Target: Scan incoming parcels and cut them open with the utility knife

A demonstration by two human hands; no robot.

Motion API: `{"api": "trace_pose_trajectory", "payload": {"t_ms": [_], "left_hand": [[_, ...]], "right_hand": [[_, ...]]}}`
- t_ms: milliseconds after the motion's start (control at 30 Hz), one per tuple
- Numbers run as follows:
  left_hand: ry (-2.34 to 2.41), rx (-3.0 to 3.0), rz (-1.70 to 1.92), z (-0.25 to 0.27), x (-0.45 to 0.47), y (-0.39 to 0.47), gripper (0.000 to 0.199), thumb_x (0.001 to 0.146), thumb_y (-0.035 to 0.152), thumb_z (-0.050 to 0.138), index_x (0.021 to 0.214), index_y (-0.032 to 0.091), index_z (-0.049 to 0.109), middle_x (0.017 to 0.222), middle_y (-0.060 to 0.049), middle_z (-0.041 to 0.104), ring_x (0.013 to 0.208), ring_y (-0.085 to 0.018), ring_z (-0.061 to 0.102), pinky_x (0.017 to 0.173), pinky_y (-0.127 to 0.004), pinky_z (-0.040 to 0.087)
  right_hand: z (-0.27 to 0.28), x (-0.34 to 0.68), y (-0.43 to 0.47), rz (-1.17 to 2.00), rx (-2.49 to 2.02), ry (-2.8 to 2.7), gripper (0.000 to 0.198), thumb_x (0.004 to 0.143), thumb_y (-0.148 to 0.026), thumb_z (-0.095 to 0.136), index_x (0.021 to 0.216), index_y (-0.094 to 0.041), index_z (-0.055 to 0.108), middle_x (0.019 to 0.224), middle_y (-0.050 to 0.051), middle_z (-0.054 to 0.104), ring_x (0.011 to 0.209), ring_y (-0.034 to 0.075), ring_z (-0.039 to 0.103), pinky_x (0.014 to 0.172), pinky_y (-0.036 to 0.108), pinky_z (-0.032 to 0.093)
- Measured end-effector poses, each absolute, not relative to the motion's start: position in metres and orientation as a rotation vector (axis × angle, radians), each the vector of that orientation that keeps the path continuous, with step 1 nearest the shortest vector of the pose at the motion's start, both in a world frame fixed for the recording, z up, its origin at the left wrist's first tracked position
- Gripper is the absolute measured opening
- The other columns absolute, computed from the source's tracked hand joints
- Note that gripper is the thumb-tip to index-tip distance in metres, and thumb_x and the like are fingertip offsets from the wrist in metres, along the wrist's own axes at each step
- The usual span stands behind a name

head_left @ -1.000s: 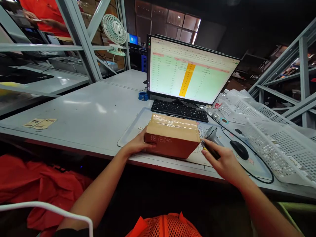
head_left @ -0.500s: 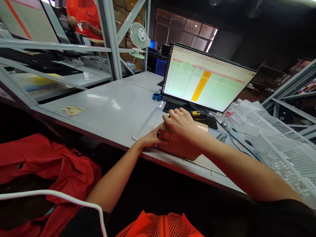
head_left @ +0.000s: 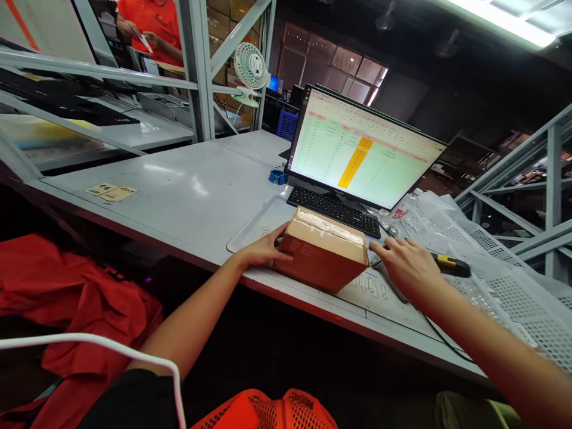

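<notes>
A taped cardboard box (head_left: pixel 319 259) rests near the front edge of the desk, its top facing up with shiny clear tape along the seam. My left hand (head_left: pixel 263 250) is closed on the box's left end, thumb on the near side. To the right of the box, my right hand (head_left: pixel 411 265) is wrapped around a utility knife (head_left: pixel 453 266), whose yellow and black handle sticks out past the hand. The knife's front end is by the box's right end; whether the blade touches it I cannot tell.
Behind the box stand a black keyboard (head_left: pixel 333 210) and a monitor (head_left: pixel 361 152). White perforated baskets (head_left: pixel 513 286) and plastic bags crowd the right side. A blue tape roll (head_left: pixel 277 177) and cardboard tags (head_left: pixel 111 192) lie on the desk. Beyond the frame, a person in orange (head_left: pixel 152 30) handles something white.
My right hand with the utility knife has moved from above the box's top to its right end, uncovering the taped seam. My left hand stays on the box.
</notes>
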State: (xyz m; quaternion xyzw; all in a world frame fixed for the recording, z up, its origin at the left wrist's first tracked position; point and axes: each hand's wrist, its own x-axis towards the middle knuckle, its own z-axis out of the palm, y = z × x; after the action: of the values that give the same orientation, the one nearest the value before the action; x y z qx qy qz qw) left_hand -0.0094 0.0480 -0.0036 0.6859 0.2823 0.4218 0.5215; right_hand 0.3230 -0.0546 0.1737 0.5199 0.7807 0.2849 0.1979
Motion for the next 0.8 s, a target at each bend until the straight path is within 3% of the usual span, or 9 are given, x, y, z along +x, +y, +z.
{"api": "trace_pose_trajectory", "payload": {"t_ms": [100,233,300,400,533,667,800], "left_hand": [[0.712,1.648,0.998,0.001,-0.016,0.046,0.100,0.067,0.049,0.095,0.155,0.022,0.056,0.156,-0.015,0.060,0.147,-0.039,0.053,0.125,-0.052,0.043],[0.988,1.891,1.216,0.038,-0.017,0.015,0.102,0.081,0.055,0.086,0.167,0.027,0.038,0.175,-0.013,0.033,0.160,-0.039,0.035,0.131,-0.054,0.034],[1.089,2.157,1.405,0.062,-0.003,-0.009,0.085,0.092,0.051,0.077,0.165,0.026,0.040,0.171,-0.012,0.038,0.158,-0.036,0.036,0.132,-0.053,0.030],[1.141,2.571,1.460,0.081,0.034,-0.034,0.056,0.102,0.046,0.067,0.152,0.023,0.055,0.153,-0.012,0.059,0.144,-0.034,0.051,0.125,-0.051,0.035],[1.339,2.724,1.583,0.062,0.076,-0.031,0.045,0.105,0.053,0.063,0.131,0.018,0.067,0.129,-0.013,0.072,0.121,-0.033,0.061,0.108,-0.049,0.040],[1.336,2.702,1.819,0.042,0.086,-0.020,0.038,0.104,0.054,0.066,0.118,0.019,0.070,0.114,-0.010,0.076,0.107,-0.029,0.065,0.096,-0.044,0.038],[1.306,2.713,1.830,0.046,0.082,-0.023,0.028,0.105,0.048,0.067,0.110,0.021,0.072,0.106,-0.007,0.077,0.100,-0.026,0.064,0.091,-0.043,0.037]], "right_hand": [[0.138,0.373,-0.058,0.540,1.622,2.068,0.044,0.099,-0.003,0.045,0.126,-0.019,0.076,0.102,0.015,0.075,0.095,0.031,0.073,0.077,0.038,0.045],[0.075,0.401,-0.048,0.363,1.872,2.201,0.044,0.106,-0.018,0.050,0.148,-0.021,0.064,0.119,0.016,0.072,0.107,0.030,0.072,0.076,0.034,0.050],[0.049,0.397,-0.039,0.322,1.948,2.335,0.044,0.108,-0.024,0.049,0.149,-0.019,0.062,0.128,0.017,0.069,0.114,0.029,0.069,0.082,0.034,0.053],[0.026,0.383,-0.024,0.176,1.928,2.474,0.038,0.108,-0.027,0.049,0.137,-0.015,0.070,0.126,0.018,0.069,0.117,0.028,0.067,0.095,0.035,0.053],[0.038,0.367,0.001,-0.057,1.948,2.652,0.033,0.104,-0.022,0.048,0.114,-0.014,0.079,0.116,0.017,0.072,0.112,0.028,0.068,0.100,0.037,0.051],[0.089,0.350,0.020,-0.281,2.210,3.081,0.037,0.105,-0.029,0.045,0.122,-0.017,0.077,0.115,0.013,0.076,0.104,0.025,0.071,0.095,0.037,0.054],[0.131,0.311,0.023,-0.420,1.829,3.248,0.043,0.100,-0.048,0.067,0.132,-0.020,0.074,0.124,0.011,0.073,0.106,0.025,0.070,0.094,0.036,0.054]]}}
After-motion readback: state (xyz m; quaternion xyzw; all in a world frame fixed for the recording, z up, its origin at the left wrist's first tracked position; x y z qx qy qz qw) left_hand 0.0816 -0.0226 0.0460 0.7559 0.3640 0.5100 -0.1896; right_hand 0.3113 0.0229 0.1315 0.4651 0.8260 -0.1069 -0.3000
